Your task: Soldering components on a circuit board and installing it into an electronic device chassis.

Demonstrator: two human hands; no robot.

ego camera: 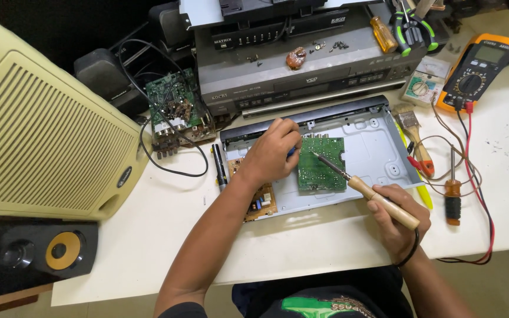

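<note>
Between the hands lies the green board, left hand pinching its edge, right hand gripping the soldering iron.

A white worktable stands in even light over a pale tiled floor.

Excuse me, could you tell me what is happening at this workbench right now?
A person is working on an opened metal player chassis on a white table. The right hand holds a wooden-handled soldering iron, its tip on the upper left part of a green circuit board in the chassis. The left hand rests at the board's left edge, pinching something small and blue. A multimeter and a screwdriver lie to the right.
</note>
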